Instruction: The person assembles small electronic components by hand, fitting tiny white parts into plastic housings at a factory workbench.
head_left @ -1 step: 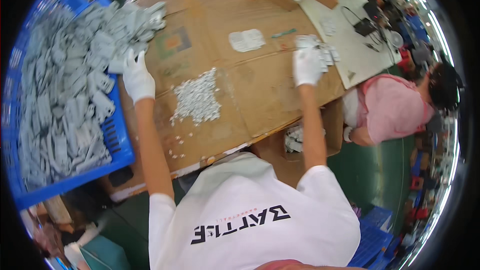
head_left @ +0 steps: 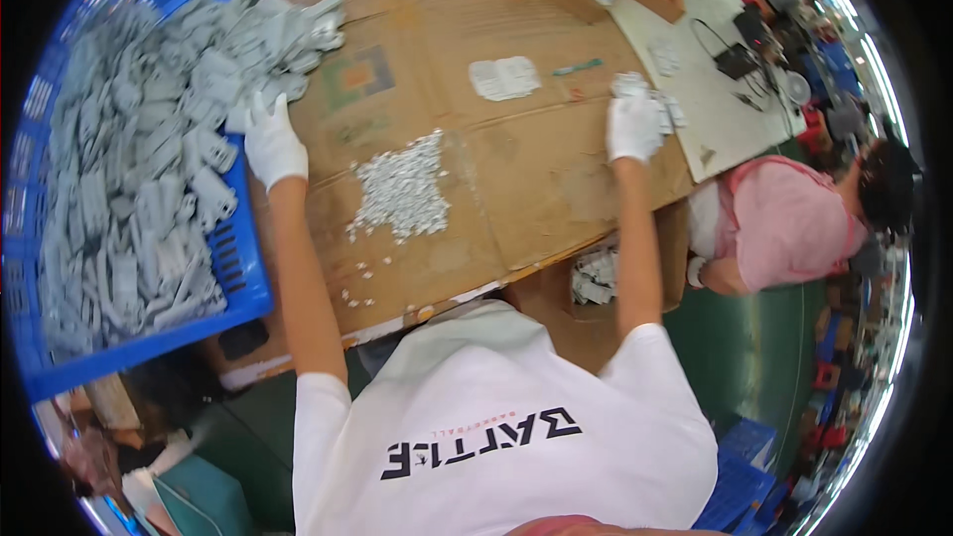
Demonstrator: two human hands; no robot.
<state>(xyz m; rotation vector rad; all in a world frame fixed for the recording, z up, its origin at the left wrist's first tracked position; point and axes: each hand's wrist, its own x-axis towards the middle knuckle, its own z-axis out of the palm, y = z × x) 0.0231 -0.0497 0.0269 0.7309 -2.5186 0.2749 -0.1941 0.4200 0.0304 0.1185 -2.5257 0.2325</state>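
My left hand (head_left: 275, 144), in a white glove, is at the right edge of a heap of grey plastic parts (head_left: 149, 169). Its fingers are apart and reach the nearest parts. The heap fills a blue plastic crate (head_left: 260, 263) and spills past it onto the table. At the right of the cardboard-covered table, my gloved right hand (head_left: 633, 131) lies over a group of flat white pieces (head_left: 667, 111). Its fingertips blend with these pieces, so their grip is hidden. Between my hands lies a loose pile of small white parts (head_left: 402, 189).
A flat white patch of pieces (head_left: 504, 78) and a thin green tool (head_left: 578, 67) lie mid-table. Cardboard trays (head_left: 566, 5) stand at the far right, beside a pale board (head_left: 740, 124) with cables. A person in pink (head_left: 784, 223) sits at the right. A cardboard box (head_left: 673, 253) stands below the table edge.
The whole view has shifted slightly, with the table sitting a little farther right. My right hand has moved slightly right over the white pieces. My left hand stays by the grey heap.
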